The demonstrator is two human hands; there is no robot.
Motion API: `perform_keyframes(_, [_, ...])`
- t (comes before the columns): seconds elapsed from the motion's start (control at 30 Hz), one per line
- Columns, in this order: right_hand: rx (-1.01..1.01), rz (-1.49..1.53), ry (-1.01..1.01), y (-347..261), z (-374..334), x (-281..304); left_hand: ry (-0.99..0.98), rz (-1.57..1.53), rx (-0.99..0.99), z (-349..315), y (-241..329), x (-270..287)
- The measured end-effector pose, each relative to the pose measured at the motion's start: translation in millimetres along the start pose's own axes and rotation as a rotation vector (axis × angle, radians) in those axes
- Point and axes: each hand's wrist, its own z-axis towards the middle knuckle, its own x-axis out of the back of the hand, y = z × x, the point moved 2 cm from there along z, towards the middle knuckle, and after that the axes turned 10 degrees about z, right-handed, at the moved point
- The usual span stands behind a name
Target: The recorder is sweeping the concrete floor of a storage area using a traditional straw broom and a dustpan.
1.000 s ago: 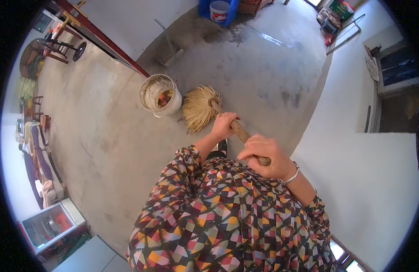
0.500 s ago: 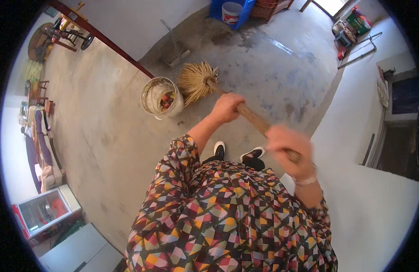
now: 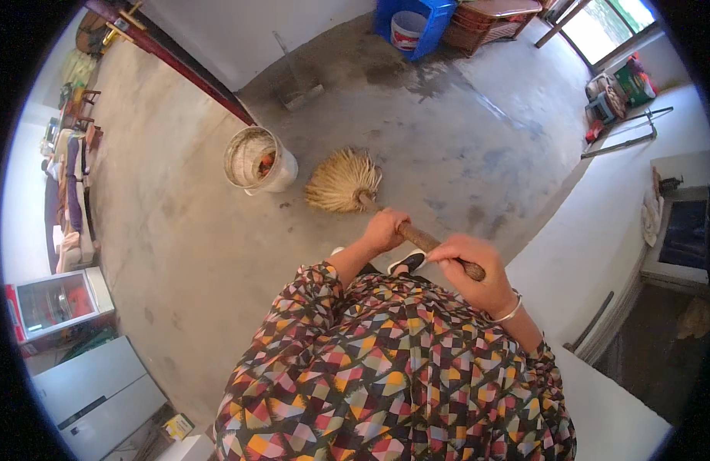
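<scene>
A straw broom rests with its pale, fanned-out bristles on the floor ahead of me. Its thick wooden handle slants up toward my right side. My left hand is wrapped round the handle, a short way above the bristles. Higher up, my right hand closes on the handle close to its top end, which pokes out by the fingers. Left of the bristles, and apart from them, stands a dirty white bucket with some red and orange pieces inside.
A long-handled dustpan leans by the white wall behind the bucket. A dark red post slants beside it. Beyond are a blue plastic stool and wicker furniture. A low white wall runs along my right.
The broom head has swept nearer to me and away from the bucket. Both hands have come down and closer with the handle. My view has shifted slightly.
</scene>
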Motion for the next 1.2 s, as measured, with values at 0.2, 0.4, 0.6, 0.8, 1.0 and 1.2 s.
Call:
perform_keyframes(0.2, [-0.168,0.13,0.048,-21,-31,78,-0.132,0.048,-0.025,26,72,-6])
perform_keyframes(0.4, [0.077,0.316,0.346,-56,-52,142,-0.133,0.011,-0.29,81,143,24])
perform_keyframes(0.6, [0.398,0.194,0.431,-70,-50,188,-0.178,-0.033,-0.391,155,174,28])
perform_keyframes(0.8, [0.451,0.006,0.528,-53,-16,215,-0.211,-0.016,-0.484,249,163,13])
perform_keyframes(1.0, [0.055,-0.345,0.464,1,63,228,-0.125,0.014,-0.396,330,97,-21])
perform_keyframes(1.2, [0.177,-0.481,0.175,72,118,231,-0.257,-0.087,-0.349,352,24,-75])
